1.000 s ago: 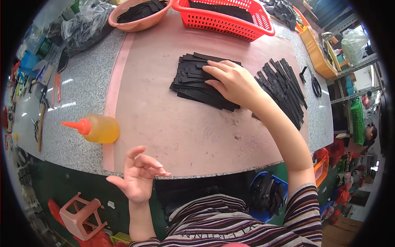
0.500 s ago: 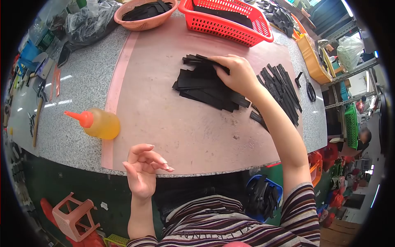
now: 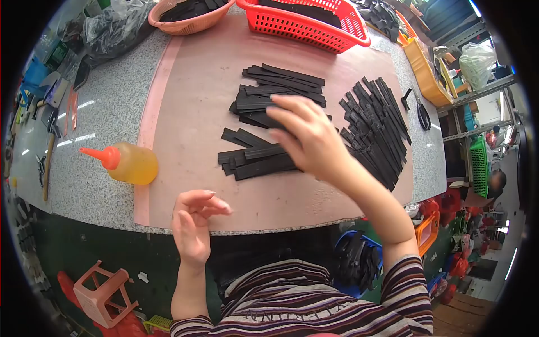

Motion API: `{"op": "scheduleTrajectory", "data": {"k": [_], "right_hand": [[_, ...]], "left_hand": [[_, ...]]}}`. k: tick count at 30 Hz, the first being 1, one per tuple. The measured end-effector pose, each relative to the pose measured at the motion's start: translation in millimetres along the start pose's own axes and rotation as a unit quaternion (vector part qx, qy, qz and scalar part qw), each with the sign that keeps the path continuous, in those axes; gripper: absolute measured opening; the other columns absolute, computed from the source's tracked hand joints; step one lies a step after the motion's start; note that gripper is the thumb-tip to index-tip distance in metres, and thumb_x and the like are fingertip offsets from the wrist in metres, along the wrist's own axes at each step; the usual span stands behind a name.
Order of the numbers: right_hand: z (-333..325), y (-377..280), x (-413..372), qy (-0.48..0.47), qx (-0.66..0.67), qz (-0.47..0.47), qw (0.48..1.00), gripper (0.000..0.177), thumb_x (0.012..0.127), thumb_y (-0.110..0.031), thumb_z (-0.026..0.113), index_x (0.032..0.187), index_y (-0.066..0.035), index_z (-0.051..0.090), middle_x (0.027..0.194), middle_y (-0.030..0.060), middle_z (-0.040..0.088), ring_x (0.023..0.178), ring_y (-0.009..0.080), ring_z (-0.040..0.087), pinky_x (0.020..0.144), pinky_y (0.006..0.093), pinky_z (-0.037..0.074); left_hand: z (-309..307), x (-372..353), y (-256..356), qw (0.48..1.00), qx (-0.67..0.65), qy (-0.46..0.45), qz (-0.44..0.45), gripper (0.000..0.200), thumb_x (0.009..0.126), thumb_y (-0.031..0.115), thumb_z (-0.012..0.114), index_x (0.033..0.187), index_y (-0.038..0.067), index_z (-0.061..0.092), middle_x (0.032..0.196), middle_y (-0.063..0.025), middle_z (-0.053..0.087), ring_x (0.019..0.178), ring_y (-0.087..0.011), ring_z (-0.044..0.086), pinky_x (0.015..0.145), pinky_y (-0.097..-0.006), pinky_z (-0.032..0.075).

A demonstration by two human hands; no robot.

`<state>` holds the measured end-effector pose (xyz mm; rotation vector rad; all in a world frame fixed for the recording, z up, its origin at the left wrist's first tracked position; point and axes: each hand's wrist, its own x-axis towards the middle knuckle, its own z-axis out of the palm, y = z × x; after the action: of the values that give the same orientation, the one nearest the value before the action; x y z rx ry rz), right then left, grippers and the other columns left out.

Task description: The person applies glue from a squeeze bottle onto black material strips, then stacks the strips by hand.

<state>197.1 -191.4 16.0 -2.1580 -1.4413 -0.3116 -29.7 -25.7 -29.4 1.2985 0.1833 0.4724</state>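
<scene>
My right hand (image 3: 307,136) reaches over black strips (image 3: 255,163) on the pink mat (image 3: 196,101), its fingers stretched out and apart at the pile's right half. The strips are fanned into a loose stack from the mat's middle toward me, and my palm hides part of them. More black strips (image 3: 376,132) lie in a slanting row to the right of that hand. Near the front edge of the table, my left hand (image 3: 193,227) hovers with its fingers loosely bent and apart, holding nothing. The bottle of yellow liquid (image 3: 135,164) with a red nozzle stands to its upper left.
A red plastic basket (image 3: 292,31) and a round pink basket (image 3: 191,23), both with black pieces, stand at the back. Scissors (image 3: 423,115) lie to the right, beside a yellow bin (image 3: 429,76). Below the table are a blue basket (image 3: 343,238) and a pink stool (image 3: 104,292).
My right hand has moved toward me and to the left. The black strips, bunched together before, are now spread out toward me. My left hand has barely moved.
</scene>
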Motion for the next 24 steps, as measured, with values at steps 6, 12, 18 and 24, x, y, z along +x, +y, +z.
{"op": "scheduleTrajectory", "data": {"k": [6,12,18,24], "right_hand": [[13.8,58.6,21.7,-0.029,-0.035,-0.09,0.995,0.033,0.082,-0.006,0.07,0.114,-0.003,0.066,0.101,0.0115,0.072,0.097,0.0291,0.067,0.087,0.0369,0.055],[2.0,47.1,21.7,0.072,-0.045,-0.111,0.99,0.032,0.078,-0.003,0.067,0.111,-0.001,0.067,0.099,0.0115,0.073,0.091,0.0265,0.069,0.078,0.0372,0.057],[-8.9,-37.6,-47.4,-0.091,-0.119,-0.151,0.977,0.033,0.08,-0.015,0.069,0.108,0.003,0.069,0.117,0.0166,0.068,0.105,0.0294,0.064,0.086,0.0389,0.053],[5.0,-3.6,-2.4,0.039,0.073,0.049,0.995,0.023,0.077,-0.009,0.079,0.095,-0.003,0.067,0.094,0.0102,0.062,0.089,0.0306,0.058,0.082,0.0404,0.049]], "left_hand": [[30.1,24.6,9.2,0.807,0.567,-0.016,0.166,0.049,0.102,0.039,0.055,0.133,0.001,0.051,0.137,-0.0183,0.056,0.136,-0.0386,0.046,0.117,-0.0576,0.025],[15.8,18.3,-4.9,0.877,0.432,0.019,0.209,0.044,0.1,0.033,0.057,0.132,0.002,0.051,0.134,-0.0174,0.058,0.133,-0.0394,0.048,0.117,-0.0591,0.026],[9.9,15.4,-5.8,0.908,0.362,0.042,0.208,0.034,0.1,0.027,0.055,0.124,0.003,0.053,0.12,-0.0159,0.065,0.122,-0.0367,0.055,0.111,-0.0558,0.038],[13.6,13.0,-7.2,0.896,0.374,0.017,0.241,0.03,0.099,0.027,0.058,0.118,0.003,0.055,0.113,-0.0148,0.067,0.114,-0.0352,0.06,0.105,-0.0537,0.044]]}}
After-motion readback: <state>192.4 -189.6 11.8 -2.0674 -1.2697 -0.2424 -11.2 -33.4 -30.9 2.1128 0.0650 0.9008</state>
